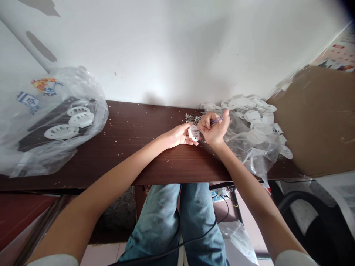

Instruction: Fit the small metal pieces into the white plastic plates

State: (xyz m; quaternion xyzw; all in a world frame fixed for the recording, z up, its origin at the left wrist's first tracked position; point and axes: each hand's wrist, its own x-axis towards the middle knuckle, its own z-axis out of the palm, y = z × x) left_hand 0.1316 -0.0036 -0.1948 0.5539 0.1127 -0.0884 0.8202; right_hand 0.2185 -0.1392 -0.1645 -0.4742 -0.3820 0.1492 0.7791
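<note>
1. The left hand [179, 136] has its fingers closed around a white plastic disc [194, 133], which it holds over the dark wood worktop [155, 168], near the far edge.
2. Just right, the right hand [214, 129] grips a slim purple-striped tool [216, 120] in its fingers, the tip hidden.
3. Just beyond lies a heap of grey scrap [192, 118]; pale flecks [119, 142] litter the wood.
4. Farther right, white plastic parts [257, 120] spill over a clear bag [249, 149]; far left, another clear bag [91, 111] holds vented white discs [61, 132].
5. Risk: if the disc turns under pressure, the tool could slip into the left fingers.
</note>
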